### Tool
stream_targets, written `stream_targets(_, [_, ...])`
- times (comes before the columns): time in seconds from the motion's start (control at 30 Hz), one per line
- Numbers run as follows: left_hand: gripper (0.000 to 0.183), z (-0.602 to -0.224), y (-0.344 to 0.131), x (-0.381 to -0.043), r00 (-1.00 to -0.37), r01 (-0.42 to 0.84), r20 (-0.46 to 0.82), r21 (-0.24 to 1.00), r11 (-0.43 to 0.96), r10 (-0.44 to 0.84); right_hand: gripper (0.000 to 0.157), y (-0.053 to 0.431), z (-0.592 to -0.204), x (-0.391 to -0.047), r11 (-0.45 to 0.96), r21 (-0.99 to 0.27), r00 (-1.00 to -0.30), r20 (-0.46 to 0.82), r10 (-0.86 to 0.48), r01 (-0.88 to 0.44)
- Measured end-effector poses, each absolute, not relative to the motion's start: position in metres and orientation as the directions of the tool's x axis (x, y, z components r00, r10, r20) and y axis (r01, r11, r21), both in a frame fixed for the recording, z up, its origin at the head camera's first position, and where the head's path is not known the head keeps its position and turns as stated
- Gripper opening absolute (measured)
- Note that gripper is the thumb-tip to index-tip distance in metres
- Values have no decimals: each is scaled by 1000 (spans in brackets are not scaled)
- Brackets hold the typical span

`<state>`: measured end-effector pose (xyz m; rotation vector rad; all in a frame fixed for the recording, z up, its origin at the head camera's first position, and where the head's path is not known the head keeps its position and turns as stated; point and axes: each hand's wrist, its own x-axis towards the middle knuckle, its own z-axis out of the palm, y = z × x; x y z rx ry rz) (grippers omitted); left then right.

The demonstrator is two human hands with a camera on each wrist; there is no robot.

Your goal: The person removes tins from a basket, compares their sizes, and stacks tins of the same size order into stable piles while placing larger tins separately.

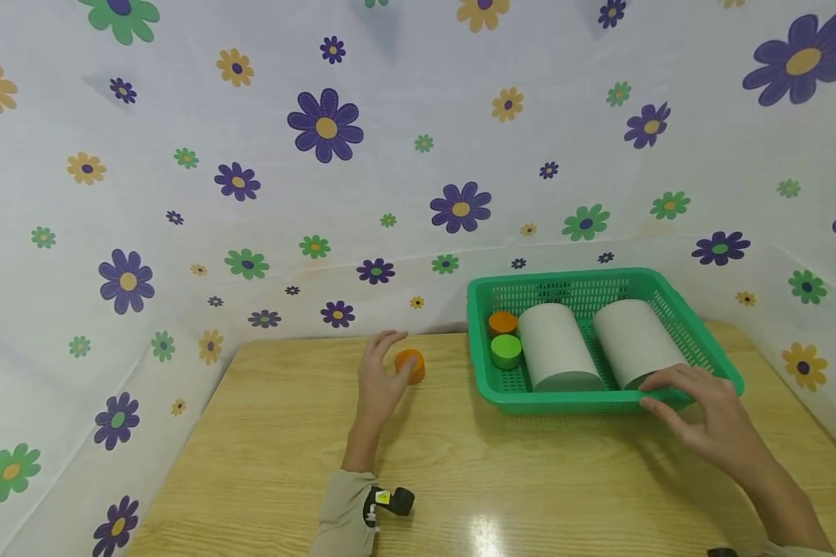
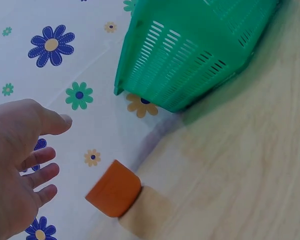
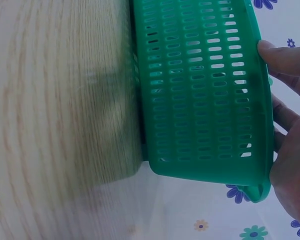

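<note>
On the table stands a small orange cylinder (image 1: 415, 368), and my left hand (image 1: 382, 387) is beside it, fingers spread and holding nothing. In the left wrist view a gap shows between this hand (image 2: 15, 165) and the orange cylinder (image 2: 115, 189). My right hand (image 1: 714, 422) holds the near rim of a green plastic basket (image 1: 564, 402) close to its right corner. Seen from the right wrist, the thumb (image 3: 280, 57) lies at the rim and the fingertips are partly hidden behind it. Two white cylinders (image 1: 557, 344) (image 1: 634, 336) lie in the basket.
Left of the white cylinders, inside the basket, are another orange cylinder (image 1: 503, 323) and a light green cylinder (image 1: 506, 350). The wooden table (image 1: 272, 449) meets a white flower-printed cloth (image 1: 390, 170) at the back and sides. The basket is near the back edge.
</note>
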<state>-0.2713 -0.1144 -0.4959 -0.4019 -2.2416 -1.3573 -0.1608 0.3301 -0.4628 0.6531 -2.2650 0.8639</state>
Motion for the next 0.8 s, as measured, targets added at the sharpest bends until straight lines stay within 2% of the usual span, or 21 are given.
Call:
stream_targets(0.2, [33, -482, -111, -268, -820, 512, 573, 721, 467, 14, 41, 329, -462, -160, 666, -409, -684, 698, -213, -624])
stream_targets(0.57, [32, -457, -103, -254, -813, 547, 577, 715, 434, 73, 40, 329, -463, -159, 669, -417, -693, 690, -207, -615])
stream_targets(0.8, [32, -446, -97, -249, -785, 593, 609, 689, 416, 112, 39, 328, -462, -159, 672, -414, -691, 693, -204, -614])
